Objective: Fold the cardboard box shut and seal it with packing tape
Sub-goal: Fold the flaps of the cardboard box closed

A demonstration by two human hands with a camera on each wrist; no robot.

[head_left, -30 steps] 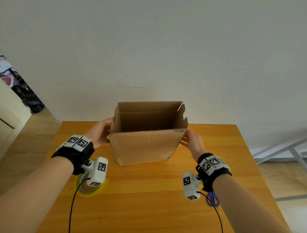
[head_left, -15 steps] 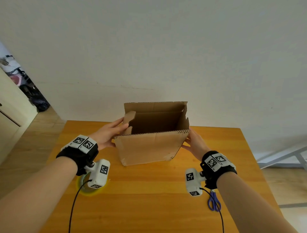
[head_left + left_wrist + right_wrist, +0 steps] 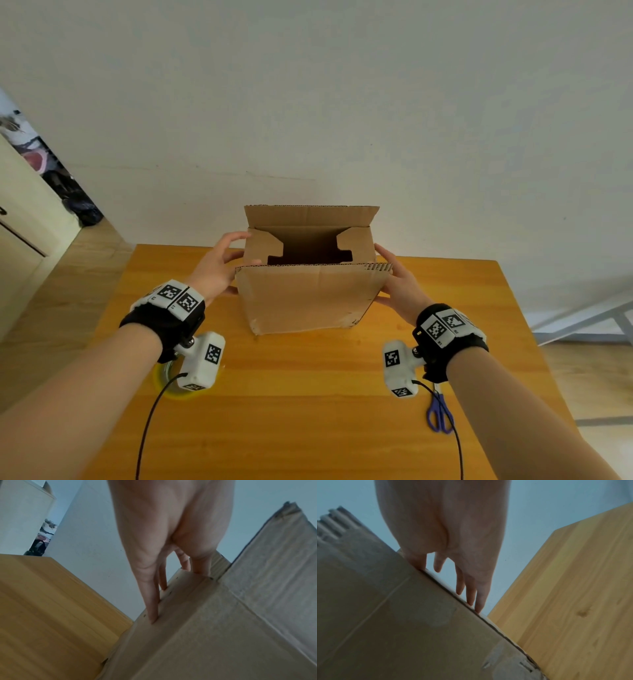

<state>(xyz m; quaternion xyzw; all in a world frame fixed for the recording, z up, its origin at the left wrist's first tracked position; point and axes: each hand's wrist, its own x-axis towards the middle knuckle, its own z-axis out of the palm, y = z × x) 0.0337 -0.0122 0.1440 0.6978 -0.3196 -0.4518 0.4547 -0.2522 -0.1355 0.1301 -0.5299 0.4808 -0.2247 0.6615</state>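
A brown cardboard box (image 3: pixel 308 298) stands with its top open at the middle of the wooden table (image 3: pixel 301 404). Its left flap (image 3: pixel 263 245) and right flap (image 3: pixel 356 242) lean inward over the opening. The far flap (image 3: pixel 311 216) and the near flap (image 3: pixel 313 272) stand up. My left hand (image 3: pixel 221 265) lies against the box's left side near the top, and its straight fingers (image 3: pixel 152 601) press the cardboard (image 3: pixel 205 635). On the right side my right hand (image 3: pixel 397 281) does the same, fingers (image 3: pixel 477 599) straight along the box's edge (image 3: pixel 402 615).
A yellow roll of packing tape (image 3: pixel 168 389) lies on the table near left, partly hidden under my left wrist camera. Blue-handled scissors (image 3: pixel 440 414) lie near right. A white wall stands close behind the table. A doorway and floor show at the left.
Both side flaps have swung inward from upright; the left went first, then the right. My hands have stayed at the box's sides and moved up a little. The box looks squarer.
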